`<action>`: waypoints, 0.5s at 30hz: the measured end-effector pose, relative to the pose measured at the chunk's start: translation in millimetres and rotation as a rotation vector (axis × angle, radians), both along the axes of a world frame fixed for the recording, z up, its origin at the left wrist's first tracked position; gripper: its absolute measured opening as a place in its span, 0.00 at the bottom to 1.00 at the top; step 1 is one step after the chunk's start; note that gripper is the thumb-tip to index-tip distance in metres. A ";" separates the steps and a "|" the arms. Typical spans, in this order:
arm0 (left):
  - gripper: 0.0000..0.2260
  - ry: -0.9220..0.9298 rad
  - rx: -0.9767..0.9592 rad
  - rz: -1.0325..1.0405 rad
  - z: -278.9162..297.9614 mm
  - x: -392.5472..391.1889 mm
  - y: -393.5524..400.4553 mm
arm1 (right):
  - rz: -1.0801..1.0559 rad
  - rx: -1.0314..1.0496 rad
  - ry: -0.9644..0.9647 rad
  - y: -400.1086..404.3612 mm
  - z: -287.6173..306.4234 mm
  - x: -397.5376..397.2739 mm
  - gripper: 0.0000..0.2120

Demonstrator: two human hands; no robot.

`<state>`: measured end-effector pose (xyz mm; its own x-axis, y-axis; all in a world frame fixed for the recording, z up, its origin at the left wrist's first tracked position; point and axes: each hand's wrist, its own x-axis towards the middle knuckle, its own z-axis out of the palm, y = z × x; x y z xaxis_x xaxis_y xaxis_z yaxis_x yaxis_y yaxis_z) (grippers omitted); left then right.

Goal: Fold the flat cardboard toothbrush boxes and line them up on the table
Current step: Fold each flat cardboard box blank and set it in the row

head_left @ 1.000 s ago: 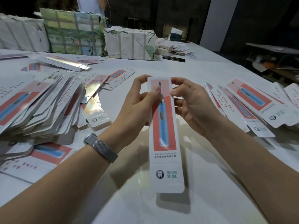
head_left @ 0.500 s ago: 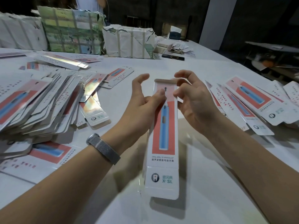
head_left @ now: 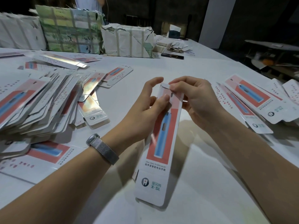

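I hold a long white toothbrush box (head_left: 159,151) with a red panel and a blue brush picture above the table, its far end raised. My left hand (head_left: 145,113) grips the box's upper left side, thumb on the front face. My right hand (head_left: 196,101) holds the upper right edge and pinches the small end flap (head_left: 165,85) with its fingertips. A big heap of flat boxes (head_left: 32,107) lies at the left. A row of folded boxes (head_left: 252,102) lies side by side at the right.
The white table (head_left: 202,183) stretches ahead. Wrapped paper bundles (head_left: 127,41) and a green patterned package (head_left: 69,29) stand at the back. A dark phone (head_left: 172,56) and paper scraps lie behind them. A person stands at the far edge.
The box has opened from flat into a tube and tilted to the right. My right hand's fingertips have moved onto the end flap at the top.
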<state>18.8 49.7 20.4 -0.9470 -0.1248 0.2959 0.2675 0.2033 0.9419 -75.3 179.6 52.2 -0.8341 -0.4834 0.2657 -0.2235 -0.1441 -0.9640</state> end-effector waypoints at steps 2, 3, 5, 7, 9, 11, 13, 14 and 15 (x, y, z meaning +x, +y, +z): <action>0.17 0.001 -0.009 -0.015 1.2 1.6 0.2 | -0.003 0.004 0.005 1.4 0.5 -0.6 0.10; 0.17 0.001 -0.007 -0.023 1.9 2.5 0.4 | -0.008 0.002 0.010 1.9 1.0 -0.8 0.10; 0.18 0.003 -0.008 -0.039 3.3 4.4 0.1 | -0.017 -0.012 0.015 3.1 1.6 -1.4 0.11; 0.20 0.005 -0.021 -0.051 4.8 5.5 -0.4 | -0.012 -0.018 0.015 4.3 2.2 -2.6 0.12; 0.20 0.006 -0.022 -0.053 5.4 6.4 -1.2 | 0.022 0.001 0.004 6.2 3.1 -3.9 0.12; 0.17 0.010 -0.006 -0.050 5.7 6.7 -1.6 | 0.074 0.033 -0.015 8.8 4.4 -5.9 0.10; 0.14 0.012 0.016 -0.043 5.9 6.1 -2.1 | 0.120 0.054 -0.032 12.5 5.7 -7.9 0.09; 0.13 0.010 0.025 -0.034 6.5 5.7 -2.9 | 0.140 0.057 -0.040 13.8 6.1 -8.7 0.10; 0.13 0.005 0.038 -0.026 6.9 5.4 -3.8 | 0.156 0.062 -0.044 14.3 6.1 -8.9 0.11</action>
<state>24.2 45.9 27.3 -0.9485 -0.1114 0.2966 0.2774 0.1604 0.9473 -84.2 193.9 58.3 -0.7581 -0.6220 0.1959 -0.1602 -0.1135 -0.9805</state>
